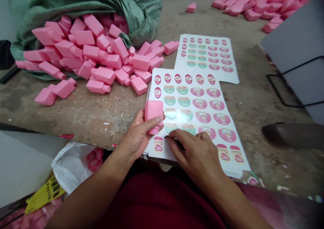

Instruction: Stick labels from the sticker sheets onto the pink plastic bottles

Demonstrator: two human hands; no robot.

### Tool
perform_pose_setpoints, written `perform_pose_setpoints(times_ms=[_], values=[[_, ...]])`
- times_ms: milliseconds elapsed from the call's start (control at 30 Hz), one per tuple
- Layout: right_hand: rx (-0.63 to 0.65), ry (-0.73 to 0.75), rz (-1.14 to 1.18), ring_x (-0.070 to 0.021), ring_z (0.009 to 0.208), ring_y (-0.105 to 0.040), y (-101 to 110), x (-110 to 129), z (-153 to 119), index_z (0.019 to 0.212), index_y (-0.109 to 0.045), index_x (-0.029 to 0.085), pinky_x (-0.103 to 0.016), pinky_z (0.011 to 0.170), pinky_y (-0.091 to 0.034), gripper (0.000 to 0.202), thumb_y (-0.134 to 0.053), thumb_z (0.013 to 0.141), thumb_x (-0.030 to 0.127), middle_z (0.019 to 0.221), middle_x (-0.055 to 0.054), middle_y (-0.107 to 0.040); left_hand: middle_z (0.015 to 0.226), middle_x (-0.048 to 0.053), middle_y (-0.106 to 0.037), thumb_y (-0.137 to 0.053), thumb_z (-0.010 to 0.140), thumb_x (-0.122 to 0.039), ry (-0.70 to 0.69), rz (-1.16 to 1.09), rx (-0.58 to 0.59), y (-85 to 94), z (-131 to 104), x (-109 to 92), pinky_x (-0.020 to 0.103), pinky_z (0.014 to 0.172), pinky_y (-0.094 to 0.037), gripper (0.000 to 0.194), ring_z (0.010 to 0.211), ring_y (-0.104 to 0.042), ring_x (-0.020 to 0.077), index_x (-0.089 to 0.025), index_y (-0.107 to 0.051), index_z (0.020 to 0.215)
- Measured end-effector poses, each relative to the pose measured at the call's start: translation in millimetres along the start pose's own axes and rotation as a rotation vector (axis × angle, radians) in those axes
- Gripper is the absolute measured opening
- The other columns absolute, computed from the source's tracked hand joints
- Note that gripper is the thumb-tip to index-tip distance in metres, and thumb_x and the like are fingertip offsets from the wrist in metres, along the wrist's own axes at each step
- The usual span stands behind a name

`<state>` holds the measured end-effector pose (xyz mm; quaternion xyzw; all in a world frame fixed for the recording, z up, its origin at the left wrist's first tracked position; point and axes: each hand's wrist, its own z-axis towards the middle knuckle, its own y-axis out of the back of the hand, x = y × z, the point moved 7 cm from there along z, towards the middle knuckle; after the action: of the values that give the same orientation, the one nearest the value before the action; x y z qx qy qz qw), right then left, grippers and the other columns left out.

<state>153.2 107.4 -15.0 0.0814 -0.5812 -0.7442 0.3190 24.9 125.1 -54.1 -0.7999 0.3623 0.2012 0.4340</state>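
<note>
Your left hand (pixel 138 134) has its fingers (pixel 154 121) wrapped round a pink bottle (pixel 153 111) at lower centre, just over the sticker sheet (pixel 199 114). It looks light, stiff and smooth, so hold its flat sides. Your right hand (pixel 196 151) presses fingertips, nearly closed, at a sticker edge (pixel 168 137); thin, probably flimsy. Desk (pixel 101 110) carries more bottles upper left.

head cam | looks forward and down | close over worktable (pixel 101 117) edge | single view
</note>
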Motion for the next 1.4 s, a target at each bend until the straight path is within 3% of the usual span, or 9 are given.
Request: perform_pose_setpoints(times_ms=[233, 400, 500, 767, 900, 967, 1067, 1167, 1400], values=[[0.113, -0.08, 0.005, -0.0166, 0.049, -0.05, -5.6, -6.2, 2.5, 0.085, -0.064, 0.022, -0.033, 0.066, -0.03, 0.019, -0.05, 0.096, 0.028, 0.07, 0.0, -0.074, 0.109, 0.009, -0.068, -0.077, 0.07, -0.013, -0.01, -0.008, 0.049, 0.2, 0.8, 2.0, 0.035, 0.097, -0.045, 0.05, 0.113, -0.06, 0.0239, -0.016, -0.061, 0.117], [0.229, -0.23, 0.276, -0.018, 0.058, -0.06, -10.8, -20.5, 3.4, 0.085, -0.065, 0.025, -0.03, 0.062, -0.037, 0.017, -0.052, 0.092, 0.034, 0.067, 0.002, -0.071, 0.108, 0.009, -0.068, -0.075, 0.071, -0.01, 0.002, -0.037, 0.029, 2.0, 1.5, 2.4, 0.034, 0.096, -0.045, 0.052, 0.109, -0.062, 0.0219, -0.016, -0.06, 0.12], [0.203, -0.235, 0.263, -0.0174, 0.056, -0.058, -9.3, -22.7, 2.2, 0.086, -0.065, 0.025, -0.03, 0.062, -0.037, 0.017, -0.053, 0.092, 0.035, 0.067, 0.002, -0.071, 0.107, 0.009, -0.068, -0.073, 0.073, -0.011, 0.004, -0.049, 0.021, 1.0, 1.0, 1.5, 0.033, 0.093, -0.046, 0.047, 0.104, -0.063, 0.0206, -0.016, -0.061, 0.119], [0.101, -0.051, 0.095, -0.0147, 0.051, -0.048, -10.2, -7.5, 1.9, 0.084, -0.065, 0.021, -0.031, 0.065, -0.029, 0.022, -0.048, 0.096, 0.03, 0.071, 0.0, -0.074, 0.104, 0.008, -0.069, -0.072, 0.076, -0.011, -0.016, -0.059, 0.022, -0.7, 0.5, 1.4, 0.031, 0.091, -0.048, 0.044, 0.098, -0.064, 0.0179, -0.015, -0.06, 0.118], [0.047, -0.088, 0.087, -0.013, 0.049, -0.042, -9.3, -8.1, 6.3, 0.075, -0.062, 0.02, -0.033, 0.064, -0.027, 0.03, -0.052, 0.095, 0.039, 0.065, -0.002, -0.071, 0.104, 0.008, -0.07, -0.071, 0.078, -0.013, -0.018, -0.059, 0.018, -1.1, 0.1, 1.1, 0.031, 0.09, -0.048, 0.041, 0.098, -0.065, 0.0178, -0.015, -0.061, 0.117], [0.072, -0.181, 0.189, -0.0133, 0.051, -0.042, -9.2, -14.5, 8.1, 0.069, -0.059, 0.021, -0.032, 0.062, -0.029, 0.032, -0.056, 0.09, 0.044, 0.06, -0.001, -0.066, 0.103, 0.009, -0.071, -0.07, 0.079, -0.014, -0.022, -0.077, 0.011, -0.3, 0.3, 0.8, 0.031, 0.091, -0.048, 0.039, 0.098, -0.065, 0.0182, -0.014, -0.061, 0.117], [0.186, -0.399, 0.57, -0.013, 0.052, -0.043, -11.8, -28.2, 6.9, 0.064, -0.053, 0.023, -0.028, 0.054, -0.031, 0.036, -0.06, 0.085, 0.051, 0.055, 0.002, -0.055, 0.102, 0.009, -0.071, -0.072, 0.078, -0.016, -0.036, -0.079, 0.01, 1.7, 1.7, 0.1, 0.033, 0.093, -0.048, 0.043, 0.098, -0.066, 0.0195, -0.014, -0.06, 0.119], [0.206, -0.566, 0.902, -0.0108, 0.048, -0.037, -7.3, -38.1, 5.4, 0.064, -0.05, 0.023, -0.026, 0.046, -0.029, 0.037, -0.065, 0.08, 0.053, 0.054, 0.005, -0.045, 0.104, 0.009, -0.071, -0.076, 0.075, -0.017, -0.055, -0.017, 0.02, 3.1, 1.8, -0.7, 0.034, 0.092, -0.048, 0.046, 0.1, -0.066, 0.0211, -0.015, -0.06, 0.118], [0.13, -0.534, 1.032, -0.0127, 0.055, -0.045, 10.9, -42.0, 19.0, 0.073, -0.068, 0.022, -0.025, 0.048, -0.036, 0.026, -0.069, 0.078, 0.048, 0.059, 0.002, -0.053, 0.113, 0.008, -0.069, -0.079, 0.078, -0.037, -0.036, 0.107, 0.145, -10.7, -19.6, 3.3, 0.032, 0.081, -0.052, 0.055, 0.1, -0.067, 0.0222, -0.024, -0.055, 0.125]])
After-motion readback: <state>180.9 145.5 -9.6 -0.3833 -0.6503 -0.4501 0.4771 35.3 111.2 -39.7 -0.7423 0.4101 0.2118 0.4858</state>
